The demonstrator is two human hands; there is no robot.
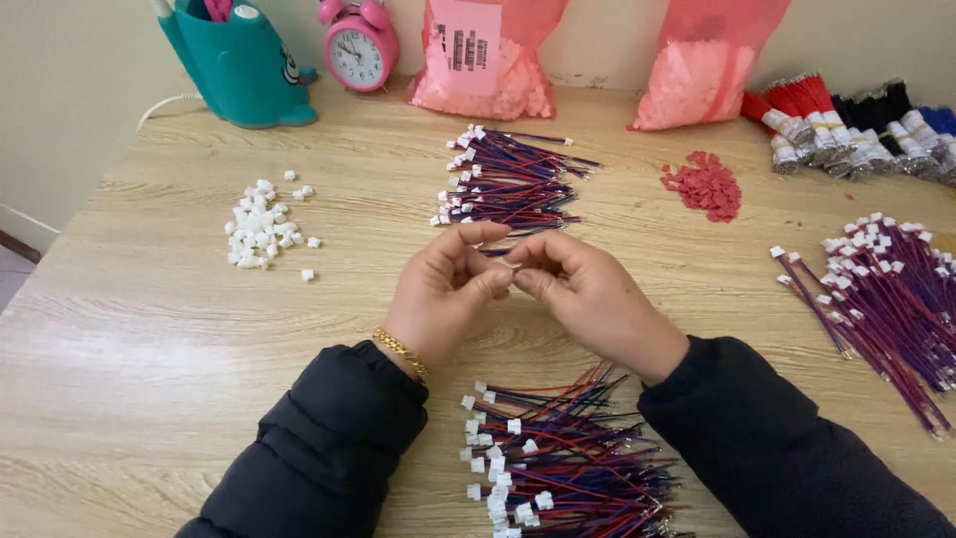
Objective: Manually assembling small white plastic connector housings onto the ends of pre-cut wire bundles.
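The left hand (445, 289) and the right hand (588, 294) meet above the table (149, 339), each grip pinching narrow on one small wire piece (510, 265) between wire piles.

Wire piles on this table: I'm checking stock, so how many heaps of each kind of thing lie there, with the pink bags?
Red-and-blue wire piles: 3
White connector heap: 1
Red piece heap: 1
Pink bags: 2
Total: 7

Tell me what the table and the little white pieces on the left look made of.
The table looks like pale wood or a wood-look laminate: visible grain, matte finish. The white pieces seem to be moulded plastic, small and uniformly white; too small to say more.
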